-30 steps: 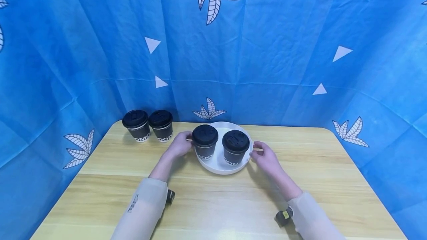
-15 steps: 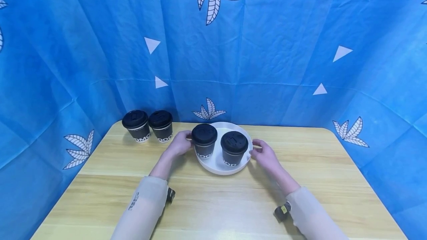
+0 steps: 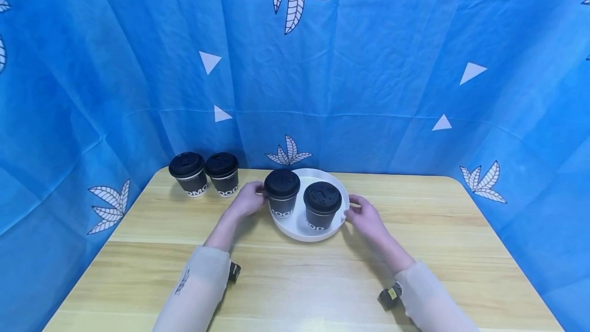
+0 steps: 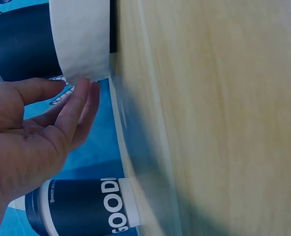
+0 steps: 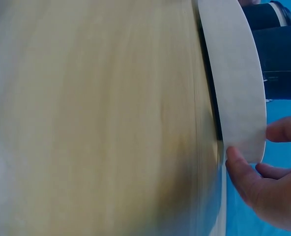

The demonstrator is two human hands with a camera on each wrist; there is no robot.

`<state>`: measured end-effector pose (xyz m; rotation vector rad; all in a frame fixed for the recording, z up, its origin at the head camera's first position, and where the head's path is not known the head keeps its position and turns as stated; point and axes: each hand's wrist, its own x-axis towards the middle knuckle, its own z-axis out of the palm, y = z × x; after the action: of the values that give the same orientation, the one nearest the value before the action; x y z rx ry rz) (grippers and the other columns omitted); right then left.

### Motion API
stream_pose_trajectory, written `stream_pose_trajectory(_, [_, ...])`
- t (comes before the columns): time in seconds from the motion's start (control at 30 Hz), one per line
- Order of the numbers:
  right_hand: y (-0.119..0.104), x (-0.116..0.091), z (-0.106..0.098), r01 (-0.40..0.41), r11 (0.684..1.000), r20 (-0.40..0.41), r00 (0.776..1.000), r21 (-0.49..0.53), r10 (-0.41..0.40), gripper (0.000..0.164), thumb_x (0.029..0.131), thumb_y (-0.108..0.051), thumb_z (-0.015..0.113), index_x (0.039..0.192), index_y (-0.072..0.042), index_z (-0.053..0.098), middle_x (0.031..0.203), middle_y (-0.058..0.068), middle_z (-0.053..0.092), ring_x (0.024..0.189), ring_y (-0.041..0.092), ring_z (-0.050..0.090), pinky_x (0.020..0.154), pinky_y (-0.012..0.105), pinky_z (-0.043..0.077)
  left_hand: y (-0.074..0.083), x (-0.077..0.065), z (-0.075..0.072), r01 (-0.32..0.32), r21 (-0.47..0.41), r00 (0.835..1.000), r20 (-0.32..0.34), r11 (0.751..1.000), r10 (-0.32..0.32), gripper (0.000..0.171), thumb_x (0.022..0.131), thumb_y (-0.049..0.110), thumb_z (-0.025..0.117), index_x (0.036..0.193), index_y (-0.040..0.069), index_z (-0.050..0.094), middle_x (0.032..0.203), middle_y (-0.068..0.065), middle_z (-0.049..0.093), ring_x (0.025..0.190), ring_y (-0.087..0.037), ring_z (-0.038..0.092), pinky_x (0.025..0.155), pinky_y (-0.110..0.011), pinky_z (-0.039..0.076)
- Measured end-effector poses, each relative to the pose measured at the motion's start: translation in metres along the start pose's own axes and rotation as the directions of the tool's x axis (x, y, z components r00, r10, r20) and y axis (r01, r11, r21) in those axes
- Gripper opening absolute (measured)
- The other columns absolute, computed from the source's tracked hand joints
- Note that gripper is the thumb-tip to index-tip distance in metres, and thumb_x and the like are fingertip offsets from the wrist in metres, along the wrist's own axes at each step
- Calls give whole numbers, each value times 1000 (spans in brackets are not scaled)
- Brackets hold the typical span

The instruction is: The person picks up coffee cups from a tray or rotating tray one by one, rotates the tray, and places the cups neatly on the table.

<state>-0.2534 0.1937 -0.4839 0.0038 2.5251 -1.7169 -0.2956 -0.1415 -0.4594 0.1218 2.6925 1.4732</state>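
A round white tray (image 3: 308, 238) with a low wall sits toward the back of the table. Two dark paper cups with black lids stand upright in it: a left cup (image 3: 282, 194) and a right cup (image 3: 322, 207). My left hand (image 3: 248, 200) pinches the tray's left edge, thumb by the rim and fingertips on the outer wall (image 4: 84, 44). At the opposite edge, my right hand (image 3: 367, 216) grips the wall (image 5: 236, 73), thumb at the rim and a finger low on the side. The cups hide part of the left fingertips in the head view.
Two more lidded cups, one at the corner (image 3: 189, 174) and one beside it (image 3: 223, 174), stand at the table's back left. The wooden table (image 3: 295, 281) ends against a blue patterned curtain (image 3: 387, 65). A small black device (image 3: 390, 297) shows at the right wrist.
Both cups on the tray have shifted slightly, the left one a bit away from me, the right one a bit leftward and nearer, as in a small clockwise turn. Both hands stay at the tray's edges.
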Motion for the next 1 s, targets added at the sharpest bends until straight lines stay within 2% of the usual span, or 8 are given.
stream_pose_trajectory(0.27, [0, -4, -1, 5, 1000, -3, 1000, -15, -5, 57, 99, -7, 61, 151, 7, 43, 144, 31, 55, 131, 43, 58, 108, 50, 51, 7, -11, -5, 44, 20, 997, 59, 999, -45, 49, 86, 4, 69, 134, -6, 62, 135, -24, 65, 131, -41, 57, 116, -52, 41])
stream_pose_trajectory(0.53, [-2, -7, 0, 6, 1000, 1, 1000, -11, -6, 56, 99, -7, 61, 150, 7, 44, 143, 31, 56, 131, 43, 59, 107, 48, 52, 5, -15, -4, 18, 46, 992, 127, 999, -24, 57, 85, 8, 73, 136, -12, 58, 136, -28, 63, 132, -43, 55, 117, -54, 40])
stream_pose_trajectory(0.87, [-6, -9, -1, -12, 1000, 13, 1000, -20, 13, 57, 100, -8, 62, 151, 6, 42, 143, 30, 57, 130, 42, 59, 107, 47, 52, 8, -17, 0, 55, 42, 992, 108, 998, -60, 59, 83, 3, 72, 138, -13, 55, 135, -28, 63, 130, -44, 56, 116, -55, 40])
stream_pose_trajectory(1.0, [-8, -5, -4, 59, 988, -16, 998, -142, -61, 59, 100, -11, 61, 152, 9, 40, 148, 29, 52, 130, 43, 58, 107, 50, 52, 7, -17, 1, 48, 55, 993, 105, 997, -54, 58, 82, 2, 72, 136, -13, 56, 133, -28, 64, 128, -43, 58, 115, -54, 42])
